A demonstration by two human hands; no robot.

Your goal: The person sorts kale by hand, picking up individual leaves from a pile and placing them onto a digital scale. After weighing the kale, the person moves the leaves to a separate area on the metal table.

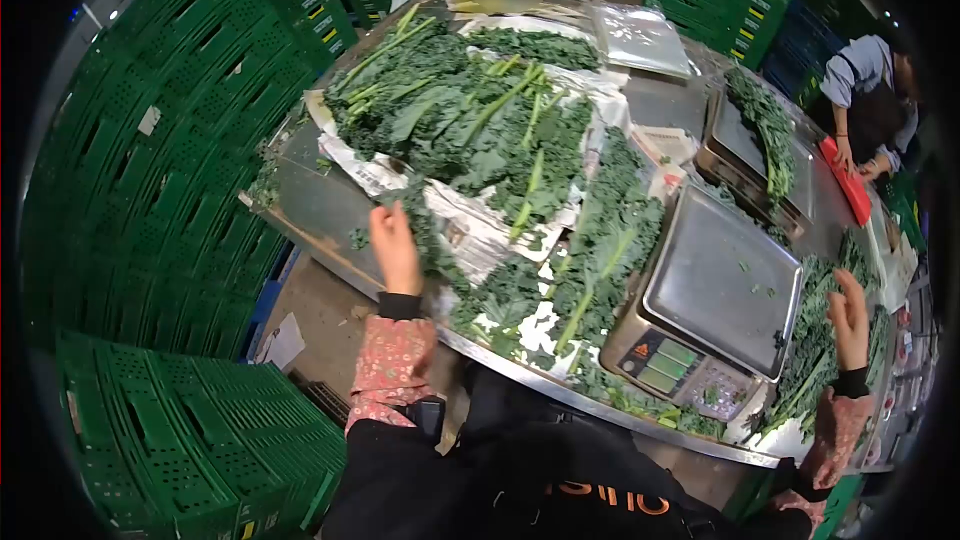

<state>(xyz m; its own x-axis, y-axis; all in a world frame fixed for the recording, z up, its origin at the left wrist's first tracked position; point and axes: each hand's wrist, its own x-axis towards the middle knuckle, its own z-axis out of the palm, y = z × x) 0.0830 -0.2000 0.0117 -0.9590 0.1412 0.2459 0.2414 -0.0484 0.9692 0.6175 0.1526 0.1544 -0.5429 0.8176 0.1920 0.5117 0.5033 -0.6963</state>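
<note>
Over the near left edge of the table, my left hand (396, 252) has its fingers stretched out, right beside a kale leaf (428, 240); any contact is unclear. My right hand (850, 324) is open, fingers apart, above kale (806, 365) lying right of the scale. The digital scale (722, 275) has a metal pan with only a few green scraps on it. A large heap of kale (450, 110) spreads over newspaper (465, 238). More kale leaves (612, 240) lie between the newspaper and the scale.
Stacked green crates (150, 170) line the left side. A second scale (725, 132) carries kale. A stack of clear plastic bags (642, 40) sits at the back. At far right, a person (870, 90) handles a red object (846, 182).
</note>
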